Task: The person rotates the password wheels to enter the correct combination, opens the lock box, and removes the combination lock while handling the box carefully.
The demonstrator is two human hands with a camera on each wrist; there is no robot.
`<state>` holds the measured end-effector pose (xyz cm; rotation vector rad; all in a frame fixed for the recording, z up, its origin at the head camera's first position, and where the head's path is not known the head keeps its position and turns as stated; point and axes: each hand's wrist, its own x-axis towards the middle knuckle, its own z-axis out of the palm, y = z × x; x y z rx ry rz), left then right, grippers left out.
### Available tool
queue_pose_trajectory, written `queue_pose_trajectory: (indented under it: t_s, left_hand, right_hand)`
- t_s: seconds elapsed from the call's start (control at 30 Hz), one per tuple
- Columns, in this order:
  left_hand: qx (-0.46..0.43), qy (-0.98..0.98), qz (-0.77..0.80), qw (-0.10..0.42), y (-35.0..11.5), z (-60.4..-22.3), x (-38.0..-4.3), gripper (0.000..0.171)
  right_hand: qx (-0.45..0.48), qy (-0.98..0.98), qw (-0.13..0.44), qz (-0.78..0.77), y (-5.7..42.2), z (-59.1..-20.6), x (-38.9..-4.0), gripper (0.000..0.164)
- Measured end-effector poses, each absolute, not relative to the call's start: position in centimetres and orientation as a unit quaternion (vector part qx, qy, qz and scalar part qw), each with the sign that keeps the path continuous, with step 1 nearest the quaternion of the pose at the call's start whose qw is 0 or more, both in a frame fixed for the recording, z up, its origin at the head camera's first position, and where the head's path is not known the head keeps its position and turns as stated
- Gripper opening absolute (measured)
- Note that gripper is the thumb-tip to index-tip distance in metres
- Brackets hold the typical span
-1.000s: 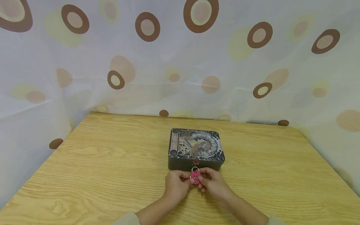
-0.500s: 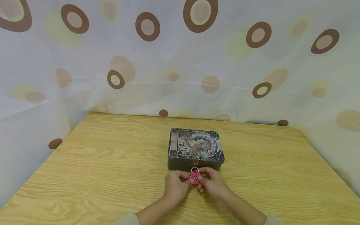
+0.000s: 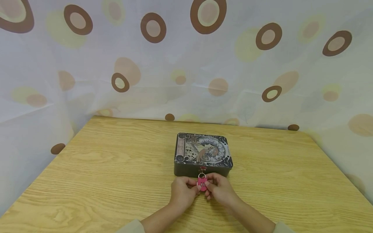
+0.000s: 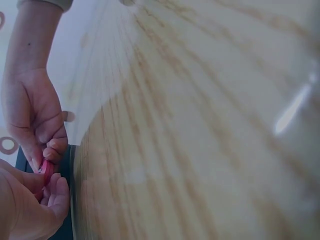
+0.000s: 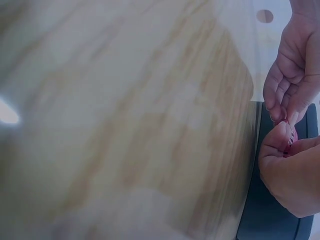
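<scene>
A small pink combination padlock [image 3: 202,183] with number dials hangs by its metal shackle from the red-and-metal clasp [image 3: 203,168] on the front of a dark tin box [image 3: 189,170]. The box lid carries an ornate printed picture. My left hand [image 3: 182,193] pinches the padlock's left side between thumb and finger. On the other side my right hand [image 3: 222,190] pinches it, the thumb beside the dials. In the left wrist view the padlock [image 4: 47,170] shows between both hands' fingertips. The right wrist view shows only a sliver of it, mostly covered by fingers. The dial digits are too small to read.
The box stands on a wood-grain table [image 3: 116,168]. Behind and at both sides hangs a pale cloth [image 3: 175,97] with brown, peach and yellow ovals, meeting the table's far edge.
</scene>
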<state>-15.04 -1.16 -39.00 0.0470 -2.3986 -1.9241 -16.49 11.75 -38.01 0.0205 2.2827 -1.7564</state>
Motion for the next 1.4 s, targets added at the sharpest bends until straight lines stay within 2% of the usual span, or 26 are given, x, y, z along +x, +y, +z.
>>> queue_pose_trajectory:
  t_s: [0.3,1.4]
  left_hand:
    - [0.015,-0.776,-0.63,0.031,-1.3,-39.0,-15.0,0.004]
    - [0.026,-0.761,-0.648,0.004,-1.3,-39.0,-15.1,0.005]
  right_hand:
    - [0.012,0.764,0.162,-0.624,12.1,-38.0,-16.6,0.026]
    - [-0.02,0.76,0.175,-0.626,12.7,-38.4,-16.8,0.027]
